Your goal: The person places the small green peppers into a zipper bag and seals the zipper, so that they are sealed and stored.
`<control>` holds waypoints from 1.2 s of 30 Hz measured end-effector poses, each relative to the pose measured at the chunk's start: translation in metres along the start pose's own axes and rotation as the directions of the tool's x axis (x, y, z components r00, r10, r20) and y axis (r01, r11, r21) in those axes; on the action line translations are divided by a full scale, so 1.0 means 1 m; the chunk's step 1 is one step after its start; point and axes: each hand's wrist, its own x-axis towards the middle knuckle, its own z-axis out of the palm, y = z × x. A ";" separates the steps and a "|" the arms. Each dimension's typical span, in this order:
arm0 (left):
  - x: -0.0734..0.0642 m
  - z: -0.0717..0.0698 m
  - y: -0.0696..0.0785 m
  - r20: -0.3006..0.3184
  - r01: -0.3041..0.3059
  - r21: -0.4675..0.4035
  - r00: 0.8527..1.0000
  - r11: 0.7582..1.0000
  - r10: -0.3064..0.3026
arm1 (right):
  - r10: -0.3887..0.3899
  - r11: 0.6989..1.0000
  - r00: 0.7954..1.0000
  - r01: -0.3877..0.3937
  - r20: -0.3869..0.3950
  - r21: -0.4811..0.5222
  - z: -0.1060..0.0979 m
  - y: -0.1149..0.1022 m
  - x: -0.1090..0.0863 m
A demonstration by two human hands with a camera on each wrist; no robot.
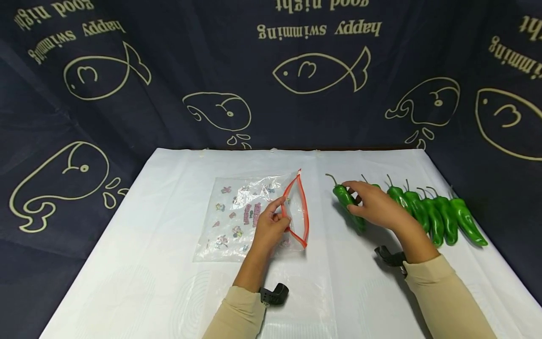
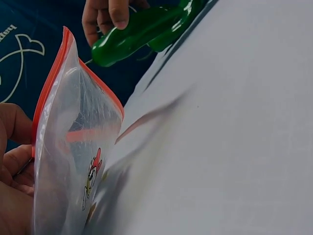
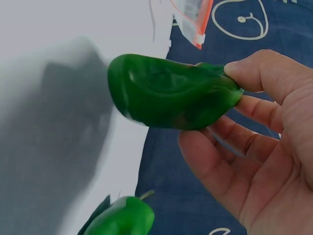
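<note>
My left hand [image 1: 271, 226] pinches the near lip of a clear zip bag [image 1: 233, 245] with a red zip edge and small cartoon prints. The bag lies flat with its mouth parted toward the right; the left wrist view shows the zip bag [image 2: 54, 181] gaping. My right hand [image 1: 377, 205] grips a green pepper [image 1: 344, 199] between thumb and fingers, to the right of the bag mouth and apart from it. In the right wrist view the pepper [image 3: 166, 93] is raised off the white surface, its stem end hidden.
Several more green peppers [image 1: 440, 214] lie in a row at the right of the white table [image 1: 139, 245]. A clear plastic sheet [image 1: 305, 301] lies in front of the bag. Behind the table hangs a dark cloth [image 1: 169, 56] with fish and whale drawings.
</note>
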 end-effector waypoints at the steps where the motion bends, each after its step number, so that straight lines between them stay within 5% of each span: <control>1: 0.000 0.000 0.001 0.002 -0.001 -0.001 1.000 1.000 0.001 | -0.003 1.000 1.000 0.003 -0.002 0.006 0.000 -0.001 0.001; 8: 0.001 -0.001 0.000 0.006 -0.014 0.010 1.000 1.000 0.014 | -0.001 1.000 0.999 0.002 -0.032 0.027 0.002 -0.009 0.010; 18: 0.015 -0.004 -0.029 -0.015 -0.041 0.013 0.999 0.999 0.041 | -0.003 0.998 0.998 0.008 -0.068 0.065 0.009 -0.015 0.025; 32: 0.013 -0.004 -0.026 -0.016 -0.023 0.029 1.000 0.999 0.024 | -0.005 0.980 0.989 0.034 -0.145 0.197 0.027 -0.024 0.042; 36: 0.009 -0.003 -0.015 -0.008 -0.017 0.028 1.000 0.999 0.017 | 0.002 0.968 0.988 0.037 -0.156 0.250 0.032 -0.029 0.045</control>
